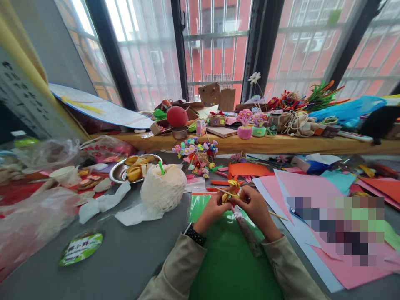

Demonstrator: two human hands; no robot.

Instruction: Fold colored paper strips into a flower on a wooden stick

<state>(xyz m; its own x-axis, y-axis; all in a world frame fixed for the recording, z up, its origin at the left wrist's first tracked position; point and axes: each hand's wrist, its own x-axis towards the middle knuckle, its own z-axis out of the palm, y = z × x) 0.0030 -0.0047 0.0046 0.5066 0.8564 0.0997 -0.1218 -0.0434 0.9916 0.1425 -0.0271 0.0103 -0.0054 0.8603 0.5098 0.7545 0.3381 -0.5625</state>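
Observation:
Both my hands meet over a glossy green mat (231,266), fingers bent close together. My left hand (214,211) pinches a thin wooden stick (225,192) that slants across the fingertips. My right hand (256,210) is closed on a small crumpled yellow paper piece (233,184), which touches the stick. The fingers hide part of the paper. A second thin stick (278,216) shows beyond my right wrist; whether that hand holds it I cannot tell. Below the hands, a narrow clear-wrapped strip (246,233) lies on the mat.
Left of the mat stands a coconut in white foam netting (164,187) with a green straw. Behind it is a metal bowl (114,173) with banana peels. Pink and white paper sheets (331,262) spread at right. Colourful craft flowers (196,154) stand ahead, before a crowded wooden ledge (150,145).

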